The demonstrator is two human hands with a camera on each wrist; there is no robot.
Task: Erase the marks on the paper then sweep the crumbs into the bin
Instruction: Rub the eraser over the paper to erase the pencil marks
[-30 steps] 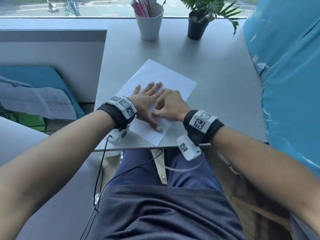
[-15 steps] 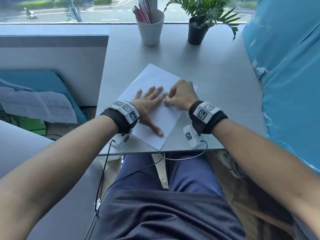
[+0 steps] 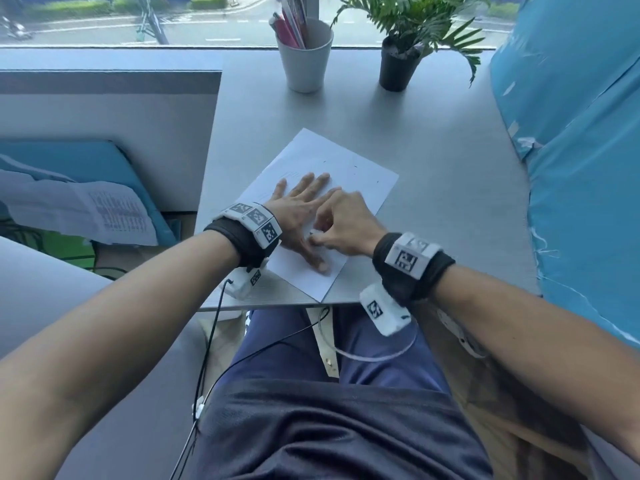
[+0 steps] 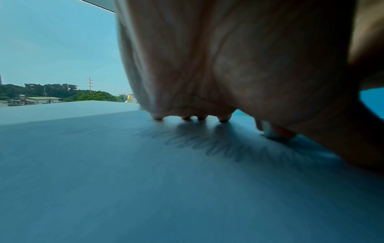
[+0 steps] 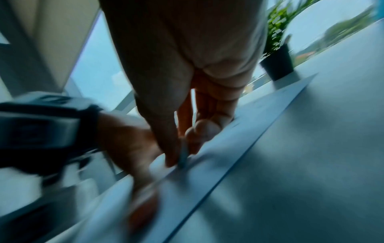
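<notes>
A white sheet of paper (image 3: 332,168) lies angled on the grey desk (image 3: 433,150); the left hand (image 3: 298,209) presses flat on it, fingers straight and spread; the right hand (image 3: 343,226), fingers curled, pinches a small white eraser (image 4: 270,131) in its grip against the paper beside the left thumb; a pen cup (image 3: 304,57) and potted plant (image 3: 398,60) stand at the far edge.

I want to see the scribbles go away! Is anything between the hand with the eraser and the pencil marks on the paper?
Nothing visible does. The right hand pinches a small white eraser right on the white paper sheet, beside the flat left hand. Zigzag pencil marks lie bare next to it.
</notes>
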